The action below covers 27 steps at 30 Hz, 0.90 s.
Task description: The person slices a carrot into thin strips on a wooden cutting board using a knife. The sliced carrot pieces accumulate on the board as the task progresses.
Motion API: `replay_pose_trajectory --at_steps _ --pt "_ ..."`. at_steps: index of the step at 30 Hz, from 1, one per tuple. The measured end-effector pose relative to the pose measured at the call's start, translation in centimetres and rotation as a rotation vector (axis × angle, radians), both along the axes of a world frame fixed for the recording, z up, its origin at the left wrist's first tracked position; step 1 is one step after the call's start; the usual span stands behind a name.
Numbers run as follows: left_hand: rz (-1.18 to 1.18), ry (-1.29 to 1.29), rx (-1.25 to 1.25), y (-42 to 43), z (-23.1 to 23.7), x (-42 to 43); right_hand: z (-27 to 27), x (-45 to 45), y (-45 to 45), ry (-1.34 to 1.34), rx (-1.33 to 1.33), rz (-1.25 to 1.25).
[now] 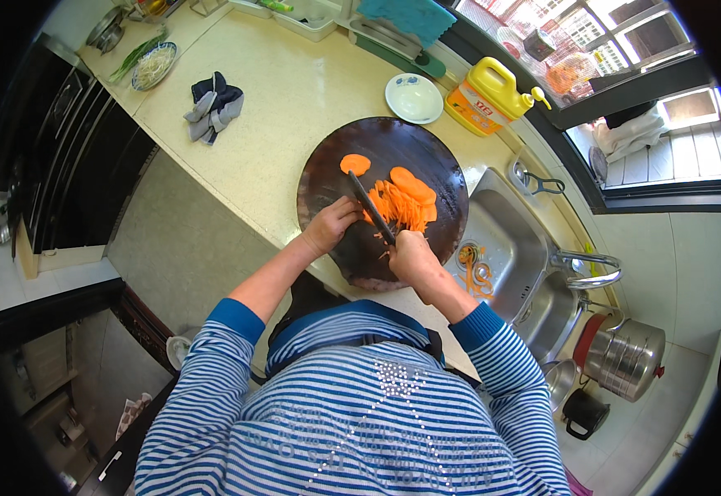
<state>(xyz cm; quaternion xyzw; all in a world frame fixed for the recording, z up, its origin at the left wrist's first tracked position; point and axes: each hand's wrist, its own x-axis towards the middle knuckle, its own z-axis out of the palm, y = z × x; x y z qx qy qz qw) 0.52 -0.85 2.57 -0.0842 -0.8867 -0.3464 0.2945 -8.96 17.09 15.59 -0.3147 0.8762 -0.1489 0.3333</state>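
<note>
My right hand [411,255] grips the handle of a kitchen knife [369,206], its blade pointing away and left over a round dark chopping board [329,149]. My left hand [337,220] rests on the board just left of the blade, fingertips bent together; whether it holds a carrot piece is hidden. Right of the blade lies a pile of carrot shreds [397,204], with overlapping carrot slices [415,186] behind and beside it. A separate carrot slice [355,164] lies beyond the knife tip.
Behind the board stand a white bowl [414,99] and a yellow detergent jug [487,96]. A steel sink [509,223] with orange peelings [477,273] is at the right. A crumpled cloth [214,108] and a plate of bean sprouts [154,66] lie on the counter at left.
</note>
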Motion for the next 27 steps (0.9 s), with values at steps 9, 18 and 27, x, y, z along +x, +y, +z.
replay_pose_trajectory --at_steps 9,18,27 --pt "-0.012 -0.006 0.023 0.0 -0.5 0.0 0.0 -0.4 -0.1 -0.065 0.032 -0.017" --pt "-0.005 0.004 0.033 0.1 0.3 -0.2 -2.1 -0.1 -0.9 -0.115 0.056 -0.079" --pt "-0.001 0.012 0.011 0.1 0.5 -0.4 -2.6 -1.1 0.8 -0.067 0.042 -0.148"
